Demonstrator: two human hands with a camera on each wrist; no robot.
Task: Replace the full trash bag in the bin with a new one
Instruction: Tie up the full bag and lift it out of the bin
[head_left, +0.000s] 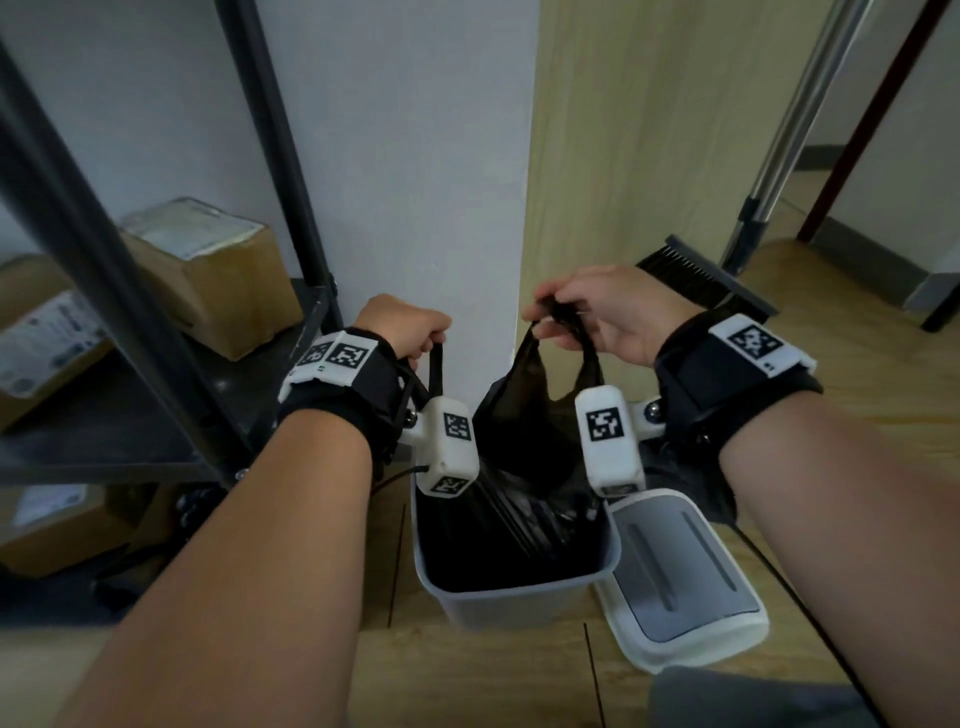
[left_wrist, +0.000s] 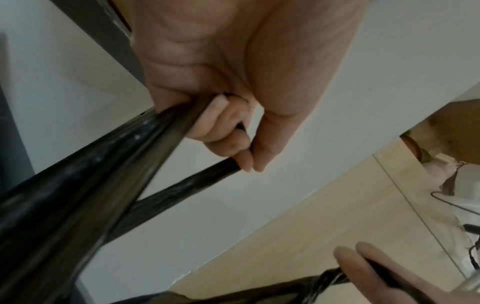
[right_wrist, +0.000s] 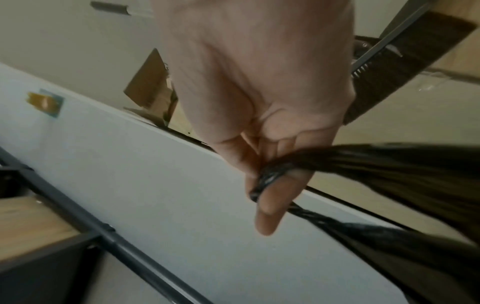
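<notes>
A black trash bag (head_left: 524, 431) rises out of the grey bin (head_left: 514, 597) on the floor, stretched between both hands. My left hand (head_left: 410, 332) grips the bag's left handle loop (head_left: 436, 369), fingers curled round it; the left wrist view shows the same handle (left_wrist: 166, 131) bunched in the fist (left_wrist: 223, 127). My right hand (head_left: 587, 312) pinches the bag's right handle (head_left: 561, 312) between thumb and fingers, which the right wrist view shows up close as a twisted strip (right_wrist: 270, 176) under the thumb (right_wrist: 272, 203). The bag's lower part stays inside the bin.
The bin's white lid (head_left: 685, 577) lies on the wooden floor right of the bin. A dark metal shelf (head_left: 156, 395) with cardboard boxes (head_left: 208, 270) stands to the left. A broom and dustpan (head_left: 711, 275) lean behind my right hand. A white wall corner (head_left: 415, 182) is straight ahead.
</notes>
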